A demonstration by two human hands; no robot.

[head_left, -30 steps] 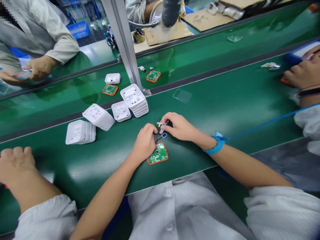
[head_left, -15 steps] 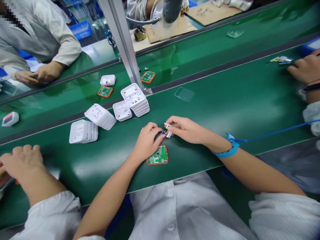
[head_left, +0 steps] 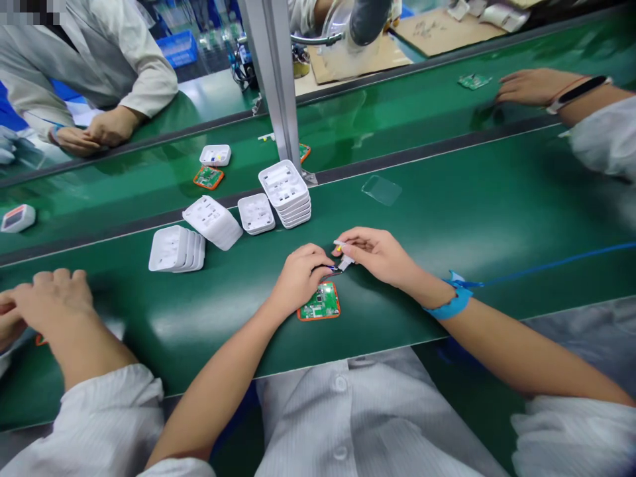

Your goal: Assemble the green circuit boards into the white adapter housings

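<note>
In the head view my right hand (head_left: pixel 381 255) pinches a small white plastic piece (head_left: pixel 346 262) with a yellow spot near the fingertips. My left hand (head_left: pixel 302 273) meets it from the left, its thumb and fingers closed on thin dark wires (head_left: pixel 334 270) that run toward the white piece. Just below the left fingers lies a green circuit board (head_left: pixel 322 303) with an orange rim, flat on the bench and partly covered by that hand. A blue wrist strap (head_left: pixel 450 303) circles my right wrist.
White plastic housings stand in leaning stacks (head_left: pixel 176 249), (head_left: pixel 284 192) beyond my left hand. A clear film (head_left: pixel 381 190) lies further back. A metal post (head_left: pixel 274 86) rises behind the stacks. Co-workers' hands (head_left: pixel 54 301), (head_left: pixel 529 87) are at left and right. The strap's blue cord (head_left: pixel 556 260) stretches rightward.
The view has shifted slightly. My hands stay close together, with the white piece turned a little and more wire showing between them. The co-worker's hand at right has reached across to the far strip.
</note>
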